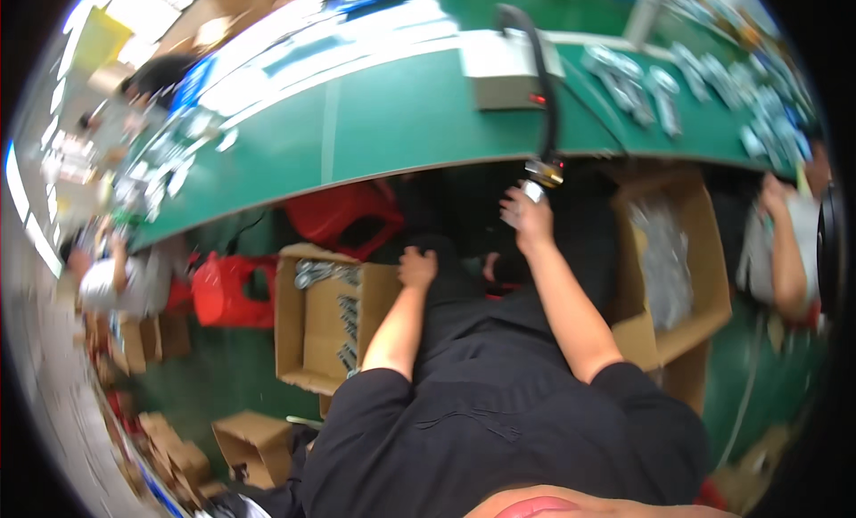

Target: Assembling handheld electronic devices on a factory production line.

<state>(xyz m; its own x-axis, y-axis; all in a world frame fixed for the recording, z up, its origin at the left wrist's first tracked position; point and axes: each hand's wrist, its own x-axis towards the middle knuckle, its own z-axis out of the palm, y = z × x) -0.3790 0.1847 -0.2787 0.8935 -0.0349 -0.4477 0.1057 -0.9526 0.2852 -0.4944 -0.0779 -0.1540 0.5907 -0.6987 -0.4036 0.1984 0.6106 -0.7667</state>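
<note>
Right hand point(532, 222) holding a small shiny silver piece point(533, 191)

Nearest, an open brown cardboard box point(287, 322) is holding shiny silver metal parts point(327, 273). Just beyond it, the left hand point(417, 268) is resting on a black-clad leg; its fingers are lying curled, but whether they are closing on anything I cannot tell. Beyond the right forearm, a second brown cardboard box point(711, 250) is containing clear plastic bags point(664, 259). Farther out, the right hand's fingers are clamping the silver piece just below the gold-coloured tip of a thick black curved hose point(547, 99); whether piece and tip are touching, I cannot tell. A long green surface point(392, 117) is stretching beyond, where a white rectangular box point(504, 86) is standing behind the hose and silvery elongated pieces point(624, 81) are lying to its right
</note>
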